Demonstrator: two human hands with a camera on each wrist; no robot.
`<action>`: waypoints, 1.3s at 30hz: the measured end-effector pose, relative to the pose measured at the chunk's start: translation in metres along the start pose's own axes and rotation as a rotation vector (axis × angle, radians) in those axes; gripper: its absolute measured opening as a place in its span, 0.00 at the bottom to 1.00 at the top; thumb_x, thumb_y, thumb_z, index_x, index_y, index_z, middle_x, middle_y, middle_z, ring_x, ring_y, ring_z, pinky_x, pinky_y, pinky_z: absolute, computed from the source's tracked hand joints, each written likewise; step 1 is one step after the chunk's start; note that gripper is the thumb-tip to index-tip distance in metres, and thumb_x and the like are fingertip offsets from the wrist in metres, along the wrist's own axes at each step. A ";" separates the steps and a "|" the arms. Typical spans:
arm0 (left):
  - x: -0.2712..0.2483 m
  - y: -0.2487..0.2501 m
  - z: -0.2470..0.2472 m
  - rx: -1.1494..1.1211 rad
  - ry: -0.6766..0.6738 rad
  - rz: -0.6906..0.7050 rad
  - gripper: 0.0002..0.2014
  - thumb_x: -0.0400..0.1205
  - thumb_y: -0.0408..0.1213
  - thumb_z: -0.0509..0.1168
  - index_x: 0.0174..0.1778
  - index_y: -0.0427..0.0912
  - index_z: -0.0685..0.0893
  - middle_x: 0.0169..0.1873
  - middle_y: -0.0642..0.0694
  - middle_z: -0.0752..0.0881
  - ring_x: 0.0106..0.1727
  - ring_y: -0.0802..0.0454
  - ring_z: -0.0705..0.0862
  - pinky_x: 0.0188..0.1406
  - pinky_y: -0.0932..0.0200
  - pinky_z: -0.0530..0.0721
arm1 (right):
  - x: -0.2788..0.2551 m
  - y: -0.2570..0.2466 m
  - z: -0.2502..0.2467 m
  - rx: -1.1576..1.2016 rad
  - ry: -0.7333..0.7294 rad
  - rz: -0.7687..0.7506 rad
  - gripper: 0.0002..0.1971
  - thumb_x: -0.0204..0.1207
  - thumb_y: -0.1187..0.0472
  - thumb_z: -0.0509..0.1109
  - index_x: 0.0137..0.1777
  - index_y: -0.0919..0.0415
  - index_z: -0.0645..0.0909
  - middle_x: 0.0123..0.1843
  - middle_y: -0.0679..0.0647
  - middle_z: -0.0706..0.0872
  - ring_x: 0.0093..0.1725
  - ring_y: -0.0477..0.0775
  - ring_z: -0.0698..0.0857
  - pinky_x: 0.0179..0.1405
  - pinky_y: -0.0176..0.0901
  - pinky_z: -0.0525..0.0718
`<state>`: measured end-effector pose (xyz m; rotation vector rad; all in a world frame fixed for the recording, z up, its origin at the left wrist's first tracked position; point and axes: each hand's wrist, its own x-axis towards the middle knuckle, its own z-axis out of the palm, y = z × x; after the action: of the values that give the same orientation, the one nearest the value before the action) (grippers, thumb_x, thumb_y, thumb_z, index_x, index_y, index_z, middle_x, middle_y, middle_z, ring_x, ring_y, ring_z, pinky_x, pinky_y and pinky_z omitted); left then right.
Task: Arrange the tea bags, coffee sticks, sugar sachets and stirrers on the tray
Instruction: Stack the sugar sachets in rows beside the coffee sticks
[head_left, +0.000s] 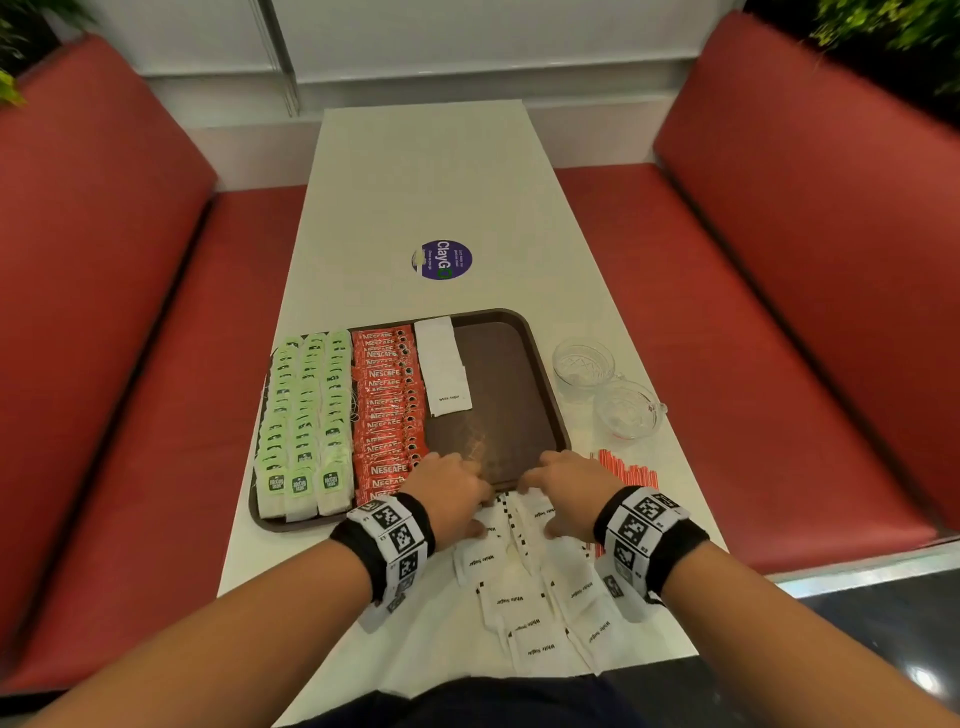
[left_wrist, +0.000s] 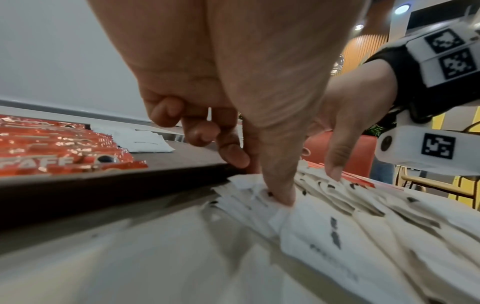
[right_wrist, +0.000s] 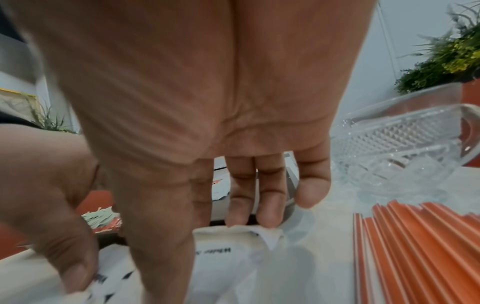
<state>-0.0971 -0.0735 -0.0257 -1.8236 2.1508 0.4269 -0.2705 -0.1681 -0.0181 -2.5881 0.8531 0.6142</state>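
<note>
A brown tray (head_left: 498, 384) holds three columns of green tea bags (head_left: 306, 415), a column of red coffee sticks (head_left: 387, 410) and a short row of white sugar sachets (head_left: 441, 364). Loose sugar sachets (head_left: 519, 603) lie heaped on the table in front of the tray. My left hand (head_left: 480, 499) and right hand (head_left: 530, 499) meet at the tray's near edge, each gripping a bunch of sachets from the heap. In the left wrist view my left hand (left_wrist: 259, 179) has its thumb dug into the sachets (left_wrist: 337, 226). The right hand (right_wrist: 213, 242) clamps sachets between thumb and fingers. Orange stirrers (head_left: 628, 470) lie to the right.
Two cut-glass cups (head_left: 582, 364) (head_left: 628, 410) stand right of the tray, close to the stirrers (right_wrist: 415, 246). A round purple sticker (head_left: 442, 260) sits mid-table. Red benches (head_left: 104, 312) (head_left: 805, 312) flank the narrow white table.
</note>
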 end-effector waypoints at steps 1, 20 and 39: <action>0.000 0.001 0.000 -0.003 0.008 -0.005 0.20 0.80 0.59 0.67 0.65 0.56 0.83 0.59 0.50 0.82 0.62 0.46 0.78 0.58 0.48 0.73 | 0.001 0.000 0.000 0.006 -0.002 0.002 0.29 0.72 0.54 0.81 0.72 0.46 0.77 0.61 0.51 0.78 0.62 0.55 0.78 0.61 0.51 0.82; -0.007 -0.028 -0.015 -0.461 0.164 -0.025 0.18 0.82 0.41 0.68 0.68 0.53 0.79 0.52 0.53 0.83 0.51 0.54 0.80 0.50 0.61 0.75 | 0.000 -0.010 -0.018 0.204 0.076 -0.056 0.08 0.82 0.60 0.63 0.52 0.53 0.65 0.39 0.50 0.78 0.41 0.56 0.79 0.40 0.48 0.78; -0.011 -0.045 -0.036 -0.987 0.457 -0.143 0.07 0.85 0.42 0.68 0.57 0.52 0.80 0.43 0.55 0.91 0.43 0.67 0.87 0.39 0.72 0.82 | 0.035 -0.022 -0.037 0.651 0.414 -0.156 0.10 0.82 0.48 0.70 0.44 0.51 0.80 0.37 0.48 0.84 0.36 0.47 0.82 0.35 0.40 0.78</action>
<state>-0.0519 -0.0852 0.0104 -2.7787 2.2369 1.3251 -0.2205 -0.1844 -0.0007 -2.1561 0.7874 -0.2332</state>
